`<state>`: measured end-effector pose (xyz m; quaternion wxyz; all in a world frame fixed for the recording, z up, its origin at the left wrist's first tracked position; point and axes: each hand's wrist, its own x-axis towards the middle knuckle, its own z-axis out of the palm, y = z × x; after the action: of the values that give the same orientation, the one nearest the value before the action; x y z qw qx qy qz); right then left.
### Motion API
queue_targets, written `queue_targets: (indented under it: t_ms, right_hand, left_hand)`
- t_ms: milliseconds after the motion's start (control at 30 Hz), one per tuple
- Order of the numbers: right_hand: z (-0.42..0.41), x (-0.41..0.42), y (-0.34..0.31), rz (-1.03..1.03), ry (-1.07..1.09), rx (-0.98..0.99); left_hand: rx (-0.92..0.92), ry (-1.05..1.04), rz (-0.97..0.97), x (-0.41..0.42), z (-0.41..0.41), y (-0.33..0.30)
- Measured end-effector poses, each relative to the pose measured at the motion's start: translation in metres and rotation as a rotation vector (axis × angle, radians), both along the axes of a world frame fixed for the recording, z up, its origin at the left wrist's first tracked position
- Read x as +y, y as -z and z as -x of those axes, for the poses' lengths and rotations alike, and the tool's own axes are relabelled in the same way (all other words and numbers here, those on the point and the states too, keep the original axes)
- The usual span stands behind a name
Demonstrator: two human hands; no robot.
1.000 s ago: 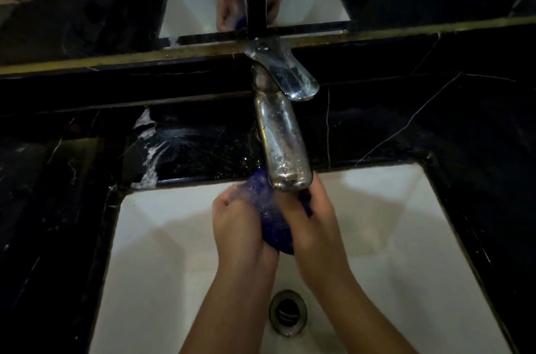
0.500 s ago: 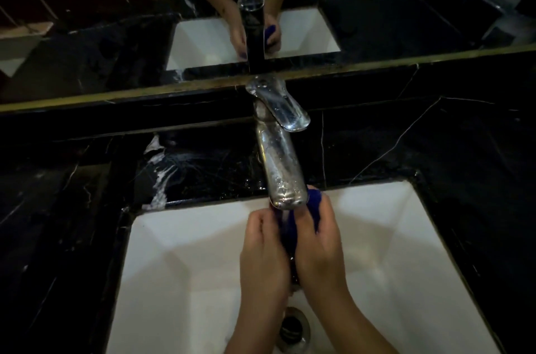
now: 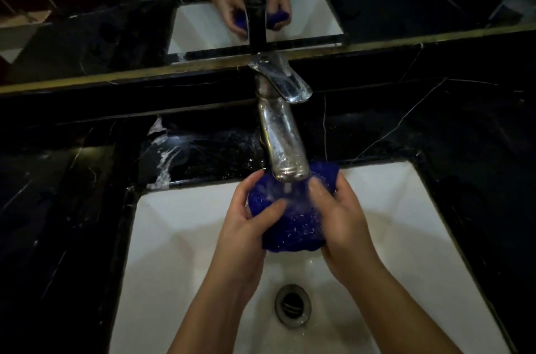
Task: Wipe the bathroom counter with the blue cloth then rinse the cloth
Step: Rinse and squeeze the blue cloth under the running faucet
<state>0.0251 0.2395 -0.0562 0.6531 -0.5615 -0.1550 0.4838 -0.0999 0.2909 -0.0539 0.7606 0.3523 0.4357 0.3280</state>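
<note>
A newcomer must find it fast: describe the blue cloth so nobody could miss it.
Start at the white rectangular sink basin set in the black marble counter. Under the chrome tap spout, both hands hold the bunched, wet blue cloth, the only blue thing there.

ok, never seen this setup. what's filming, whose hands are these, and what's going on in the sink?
No robot here: a person works with bare hands, and the single camera sits on their head, looking forward and down. So the arms come in from the bottom edge.

The left hand and right hand both grip a wet blue cloth, bunched between them right under the spout of a chrome faucet. Water runs from the spout onto the cloth. Below is a white sink with a metal drain, set in a black marble counter with wet streaks left of the faucet.

Along the top is a mirror: the second pair of hands and the second basin are only reflections.
</note>
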Motion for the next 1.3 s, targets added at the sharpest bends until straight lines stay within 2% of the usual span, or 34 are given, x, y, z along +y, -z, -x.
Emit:
queue_targets:
  t_ms: [100, 200, 300, 367, 533, 633, 733, 867, 967, 1167, 1300]
  right_hand:
    - [-0.009, -0.002, -0.004, -0.004, -0.077, -0.171]
    - [-0.021, -0.005, -0.006, 0.048, -0.146, -0.39]
    - [-0.028, -0.005, -0.007, 0.08, -0.166, -0.498]
    - [-0.027, -0.004, -0.004, 0.101, -0.143, -0.5]
    - [-0.026, -0.003, -0.001, 0.248, -0.147, -0.347]
    - [-0.032, -0.007, -0.003, 0.307, -0.253, -0.4]
    - [-0.033, -0.01, -0.001, 0.293, -0.459, -0.532]
    - [-0.034, -0.009, -0.003, 0.329, -0.678, -0.729]
    - [-0.032, -0.005, -0.013, 0.417, -0.831, -0.819]
    - [-0.024, 0.008, -0.024, 0.569, -1.245, -0.993]
    - [-0.031, 0.021, -0.025, 0.582, -1.317, -1.135]
  left_hand:
    - [-0.013, -0.018, 0.009, 0.01, 0.013, 0.004]
    - [0.073, -0.033, -0.038, 0.016, 0.022, 0.001]
    - [0.125, -0.001, -0.067, 0.012, 0.023, 0.0]
    - [0.142, -0.036, -0.042, 0.01, 0.022, -0.001]
    - [0.202, -0.119, 0.005, 0.008, 0.018, -0.004]
    - [0.314, -0.106, -0.001, 0.009, 0.022, -0.003]
    - [0.468, 0.108, -0.021, 0.011, 0.029, -0.004]
    - [0.781, 0.59, -0.196, 0.012, 0.024, -0.012]
    - [1.027, 0.818, -0.359, 0.015, 0.017, -0.017]
    - [1.229, 1.068, -0.626, 0.011, 0.014, -0.021]
    - [1.288, 1.129, -0.731, 0.021, 0.005, -0.02]
